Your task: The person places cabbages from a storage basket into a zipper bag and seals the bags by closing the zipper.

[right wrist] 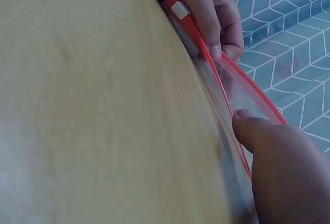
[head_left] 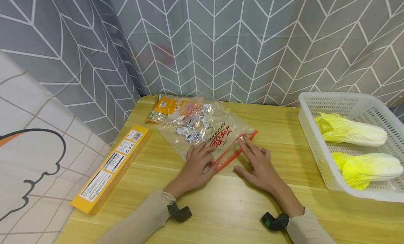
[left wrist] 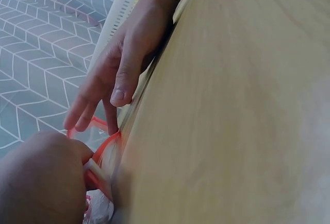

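A clear plastic zip bag [head_left: 217, 131] with red edging and cartoon print lies flat on the table. Its two red strips [right wrist: 252, 87] stand apart, so the mouth gapes. My left hand [head_left: 197, 165] is at the near-left part of the mouth, its thumb and curled fingers pinching the red edge, as the right wrist view shows. At the far-right corner, my right hand [head_left: 257, 168] touches the edge with straight index and middle fingers. The right thumb [left wrist: 124, 82] is held away from them.
A long orange box [head_left: 110, 170] with white labels lies along the table's left side. Behind the bag sits an orange-and-clear food packet [head_left: 170, 105]. To the right, a white perforated basket [head_left: 315, 160] holds two cabbages [head_left: 363, 131]. A patterned grey curtain [head_left: 221, 47] hangs at the back.
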The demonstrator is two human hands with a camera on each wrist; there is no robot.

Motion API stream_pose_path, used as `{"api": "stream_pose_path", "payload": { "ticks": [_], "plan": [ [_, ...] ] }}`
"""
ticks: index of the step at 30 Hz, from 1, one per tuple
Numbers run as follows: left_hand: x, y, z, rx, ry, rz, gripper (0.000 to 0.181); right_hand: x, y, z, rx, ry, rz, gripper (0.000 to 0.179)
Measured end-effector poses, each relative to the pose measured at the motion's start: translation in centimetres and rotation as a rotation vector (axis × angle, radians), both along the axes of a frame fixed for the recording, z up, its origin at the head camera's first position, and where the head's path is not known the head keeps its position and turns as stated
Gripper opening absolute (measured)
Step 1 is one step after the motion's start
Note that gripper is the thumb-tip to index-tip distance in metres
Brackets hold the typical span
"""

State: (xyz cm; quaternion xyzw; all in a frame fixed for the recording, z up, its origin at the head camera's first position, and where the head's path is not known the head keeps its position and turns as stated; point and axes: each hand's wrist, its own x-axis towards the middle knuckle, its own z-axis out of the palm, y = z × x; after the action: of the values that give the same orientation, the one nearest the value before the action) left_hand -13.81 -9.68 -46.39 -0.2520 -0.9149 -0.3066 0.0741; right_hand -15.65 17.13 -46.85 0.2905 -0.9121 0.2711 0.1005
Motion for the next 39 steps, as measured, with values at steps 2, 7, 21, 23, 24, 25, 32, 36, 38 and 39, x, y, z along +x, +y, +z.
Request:
{"api": "stream_pose_path", "payload": {
  "ticks": [2,7,21,23,24,25,32,36,38,39],
  "plan": [
    [-0.03,0.02,-0.07,0.004,0.011,0.005,0.013,0.0,-0.01,0.01,-0.004,-0.003,-0.002,0.093],
    [-0.04,0.05,-0.2,0.006,0.005,0.021,0.013,0.0,0.07,-0.11,-0.017,0.005,0.006,0.089],
    [-0.05,-0.05,-0.21,-0.032,0.025,0.031,0.014,0.2,0.01,0.17,-0.065,0.065,0.019,0.078],
    [-0.05,-0.05,-0.23,-0.031,0.031,0.033,0.014,0.17,0.01,0.18,-0.066,0.066,0.017,0.076],
    [-0.05,-0.05,-0.24,-0.028,0.036,0.036,0.014,0.16,0.0,0.19,-0.067,0.067,0.018,0.075],
    [-0.03,-0.04,-0.26,-0.025,0.039,0.038,0.013,0.16,0.01,0.18,-0.069,0.065,0.017,0.075],
    [-0.03,0.01,-0.18,-0.017,0.04,0.064,0.014,0.14,0.03,0.13,-0.076,0.071,0.019,0.073],
    [-0.11,-0.01,-0.13,-0.024,0.034,0.079,0.014,0.13,0.02,0.16,-0.078,0.064,0.022,0.074],
    [-0.15,-0.02,-0.15,-0.021,0.034,0.083,0.015,0.11,0.03,0.16,-0.077,0.062,0.02,0.074],
    [-0.17,-0.03,-0.17,-0.018,0.034,0.084,0.015,0.11,0.01,0.17,-0.077,0.061,0.019,0.073]
  ]
}}
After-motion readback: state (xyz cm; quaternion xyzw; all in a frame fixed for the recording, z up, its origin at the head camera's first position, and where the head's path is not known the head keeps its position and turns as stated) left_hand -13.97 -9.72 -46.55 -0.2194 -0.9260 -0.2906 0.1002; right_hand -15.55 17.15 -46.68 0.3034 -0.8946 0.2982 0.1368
